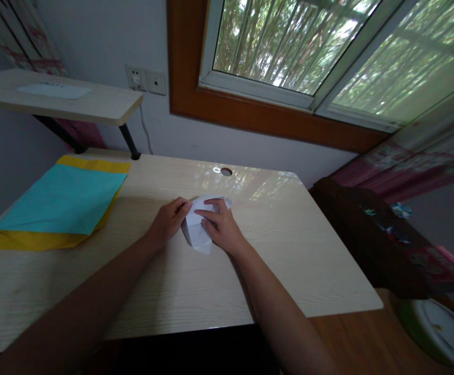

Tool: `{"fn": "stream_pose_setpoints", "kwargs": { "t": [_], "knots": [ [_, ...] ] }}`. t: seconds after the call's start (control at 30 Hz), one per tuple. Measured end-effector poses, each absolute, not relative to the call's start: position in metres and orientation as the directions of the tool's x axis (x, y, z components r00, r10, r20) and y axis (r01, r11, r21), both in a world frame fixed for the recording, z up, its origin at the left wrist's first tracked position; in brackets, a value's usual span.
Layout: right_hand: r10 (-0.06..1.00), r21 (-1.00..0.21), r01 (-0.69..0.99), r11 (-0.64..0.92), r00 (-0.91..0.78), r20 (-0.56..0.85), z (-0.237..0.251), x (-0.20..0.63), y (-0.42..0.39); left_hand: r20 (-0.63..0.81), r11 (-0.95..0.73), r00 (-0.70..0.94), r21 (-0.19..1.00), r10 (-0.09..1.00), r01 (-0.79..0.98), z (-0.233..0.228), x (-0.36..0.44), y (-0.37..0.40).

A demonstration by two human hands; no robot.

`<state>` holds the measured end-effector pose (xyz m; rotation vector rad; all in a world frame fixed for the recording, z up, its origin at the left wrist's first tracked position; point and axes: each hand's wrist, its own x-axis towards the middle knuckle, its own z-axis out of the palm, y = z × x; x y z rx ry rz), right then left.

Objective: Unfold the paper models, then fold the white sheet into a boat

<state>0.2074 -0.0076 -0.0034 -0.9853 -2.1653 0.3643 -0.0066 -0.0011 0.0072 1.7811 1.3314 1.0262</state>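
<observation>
The grip of the left hand (169, 221) is a flat press, not a pinch: its fingers lie together, tips down on the left edge of the folded white paper (197, 229), holding nothing between them. The right hand (222, 227) does the same from the other side, its index finger stretched leftward across the upper half of the paper, palm covering the right part; it too is pressing, not clamping.

The paper lies flat on the tabletop (289, 250), about the middle of it, a little toward the far edge. Well to its left lie a turquoise sheet (62, 200) on top of a yellow sheet (35, 240).

The paper is a many-sided fold. Its long axis seems to run from far-right to near-left, with a pointed corner aimed near, between the two wrists, and a blunter end far, by the right fingertips.

Risks, as a judgement: the tabletop looks glossy, so uneven pressure from either hand could slide the paper and skew a crease. The right hand hides much of the fold, so misaligned edges beneath it could go unnoticed.
</observation>
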Motion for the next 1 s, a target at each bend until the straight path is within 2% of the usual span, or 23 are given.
{"fn": "stream_pose_setpoints", "kwargs": {
  "t": [0.13,0.3,0.53,0.67,0.87,1.0],
  "knots": [
    [0.765,-0.539,0.545,0.642,-0.417,0.490,-0.010,0.208,-0.005,0.175,-0.238,0.187,0.883,0.967,0.405,0.005,-0.006,-0.001],
    [0.795,-0.645,0.466,0.606,-0.370,0.481,-0.010,0.210,-0.003,0.182,-0.241,0.199,0.911,0.963,0.333,-0.002,-0.006,0.002],
    [0.806,-0.732,0.351,0.584,-0.358,0.471,-0.007,0.213,-0.004,0.213,-0.242,0.203,0.962,0.956,0.130,-0.012,-0.003,0.004],
    [0.796,-0.747,0.306,0.591,-0.372,0.477,-0.011,0.213,-0.003,0.220,-0.263,0.238,0.950,0.946,0.170,-0.014,-0.002,0.004],
    [0.777,-0.773,0.188,0.606,-0.349,0.524,-0.020,0.209,-0.002,0.385,-0.457,0.292,0.856,0.875,0.241,-0.020,-0.001,0.004],
    [0.778,-0.776,0.190,0.601,-0.360,0.515,-0.020,0.205,-0.005,0.439,-0.521,0.296,0.790,0.848,0.323,-0.018,-0.001,0.002]
  ]
}}
